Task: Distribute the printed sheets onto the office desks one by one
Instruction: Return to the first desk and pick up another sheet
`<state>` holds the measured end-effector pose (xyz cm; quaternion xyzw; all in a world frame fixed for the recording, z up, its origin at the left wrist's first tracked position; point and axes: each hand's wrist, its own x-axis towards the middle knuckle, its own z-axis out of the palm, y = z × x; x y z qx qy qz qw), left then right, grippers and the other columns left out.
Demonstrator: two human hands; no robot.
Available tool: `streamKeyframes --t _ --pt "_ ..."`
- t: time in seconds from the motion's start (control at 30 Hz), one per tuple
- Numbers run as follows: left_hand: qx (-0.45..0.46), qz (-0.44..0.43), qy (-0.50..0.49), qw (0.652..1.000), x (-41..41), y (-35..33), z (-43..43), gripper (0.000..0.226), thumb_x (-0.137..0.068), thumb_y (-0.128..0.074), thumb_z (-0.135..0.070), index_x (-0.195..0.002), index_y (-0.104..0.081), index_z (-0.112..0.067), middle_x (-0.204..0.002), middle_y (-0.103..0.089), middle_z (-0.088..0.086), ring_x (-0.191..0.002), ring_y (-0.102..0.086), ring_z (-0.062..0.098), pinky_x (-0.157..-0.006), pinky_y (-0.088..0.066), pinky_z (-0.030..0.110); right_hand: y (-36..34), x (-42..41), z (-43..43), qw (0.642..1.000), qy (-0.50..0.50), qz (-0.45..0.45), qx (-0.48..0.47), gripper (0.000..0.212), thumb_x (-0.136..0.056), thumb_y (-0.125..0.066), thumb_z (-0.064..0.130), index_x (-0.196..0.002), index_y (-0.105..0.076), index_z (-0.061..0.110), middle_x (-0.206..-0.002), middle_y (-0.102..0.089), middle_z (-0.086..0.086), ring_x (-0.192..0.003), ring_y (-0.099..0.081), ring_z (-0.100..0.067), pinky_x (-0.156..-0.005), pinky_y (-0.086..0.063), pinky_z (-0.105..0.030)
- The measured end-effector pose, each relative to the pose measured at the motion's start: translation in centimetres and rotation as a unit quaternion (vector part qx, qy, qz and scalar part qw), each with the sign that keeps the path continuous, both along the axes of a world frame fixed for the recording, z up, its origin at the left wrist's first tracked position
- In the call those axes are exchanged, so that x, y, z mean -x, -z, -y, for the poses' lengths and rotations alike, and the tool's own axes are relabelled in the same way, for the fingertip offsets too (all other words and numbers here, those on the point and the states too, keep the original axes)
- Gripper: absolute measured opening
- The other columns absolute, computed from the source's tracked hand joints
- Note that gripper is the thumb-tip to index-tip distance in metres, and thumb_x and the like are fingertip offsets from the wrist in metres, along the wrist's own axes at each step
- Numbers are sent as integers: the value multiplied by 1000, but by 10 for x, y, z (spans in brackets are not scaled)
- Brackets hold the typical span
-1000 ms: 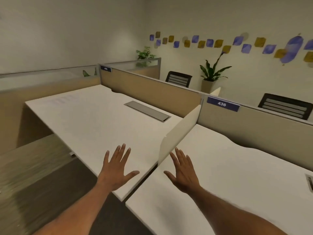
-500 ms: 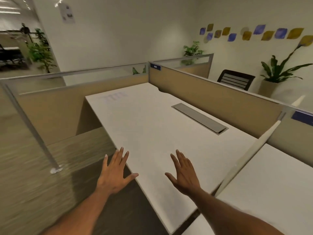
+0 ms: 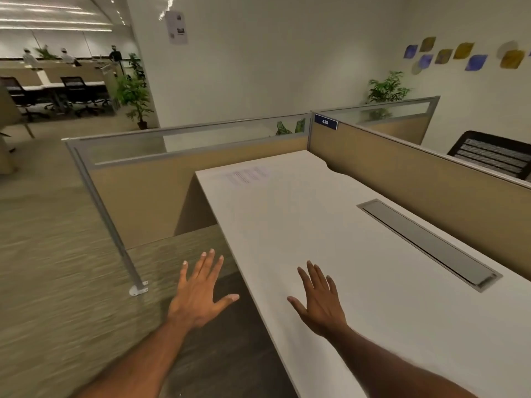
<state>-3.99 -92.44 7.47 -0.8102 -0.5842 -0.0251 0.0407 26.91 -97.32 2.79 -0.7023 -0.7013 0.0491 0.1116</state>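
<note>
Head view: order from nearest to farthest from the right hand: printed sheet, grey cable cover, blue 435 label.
1. grey cable cover, right of the right hand
2. printed sheet, far left on the desk
3. blue 435 label, on the partition beyond

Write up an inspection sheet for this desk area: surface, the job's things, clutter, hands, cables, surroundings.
Surface: white desk with a grey flap set into it.
Job's things: one printed sheet lies flat near the desk's far left corner; neither hand holds a sheet.
Clutter: nothing seen.
Hands: left hand open, fingers spread, over the floor beside the desk edge; right hand open over the desk, contact unclear.
Cables: nothing seen; the flap is closed.
Surroundings: tan partitions with a plate numbered 435, a black chair beyond, plants, people far off at left.
</note>
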Motion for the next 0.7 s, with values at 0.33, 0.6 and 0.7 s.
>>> streamKeyframes --t 0.33,0.6,0.7 --pt "13 1 55 998 66 12 -192 110 -71 0 -92 -156 7 -22 -162 18 3 -151 15 20 -121 7 55 7 69 -152 998 59 18 23 79 -91 -15 74 -156 3 34 -163 20 5 -152 16 -17 -120 12 -41" --pt "21 41 95 994 83 13 -320 107 -74 -9 -91 -155 5 -22 -161 15 1 -149 15 19 -119 11 54 9 87 -240 994 105 12 28 78 -91 -15 73 -156 3 33 -164 18 4 -147 24 -13 -120 12 -38" --pt "30 44 113 992 78 21 -368 106 -74 -10 -92 -153 9 -24 -162 17 -1 -149 16 18 -120 9 55 14 85 -279 993 116 7 28 79 -91 -15 74 -157 2 33 -164 17 5 -148 23 -12 -121 11 -38"
